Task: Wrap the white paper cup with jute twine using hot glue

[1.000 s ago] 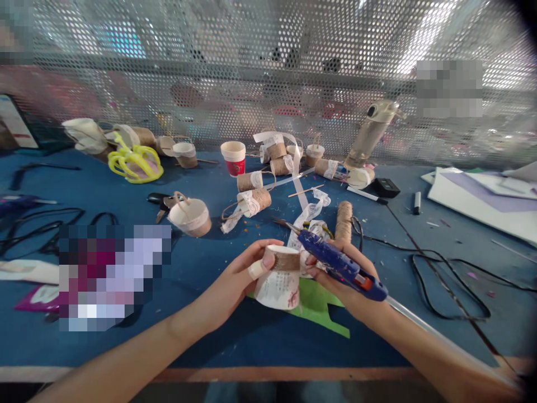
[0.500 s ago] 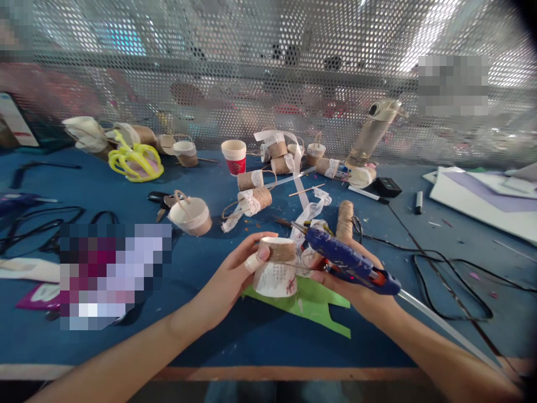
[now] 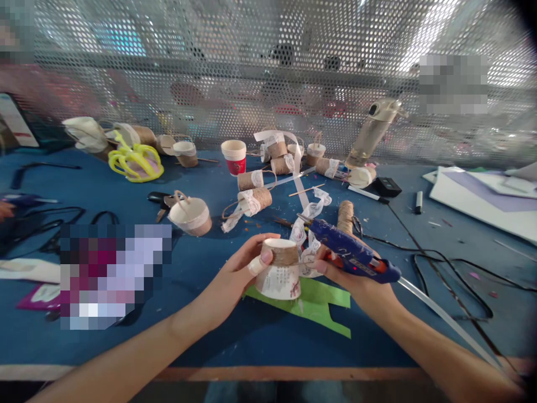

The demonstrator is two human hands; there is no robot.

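On my feed, left hand (image 3: 240, 270) grips one cup (image 3: 280, 274) above one green sheet (image 3: 319, 310); right hand (image 3: 359, 284) grasps one blue glue gun (image 3: 348, 248).

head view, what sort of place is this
Likely a craft workspace: the right hand holds a glue gun, the left hand holds a cup partly wrapped in twine, and a twine spool is close by.

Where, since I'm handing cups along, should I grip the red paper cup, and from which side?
The red paper cup is probably best gripped around its red wall, from the near left: it stands upright, narrowing downward below a wider white top, and a twine-wrapped cup lies at its near right.
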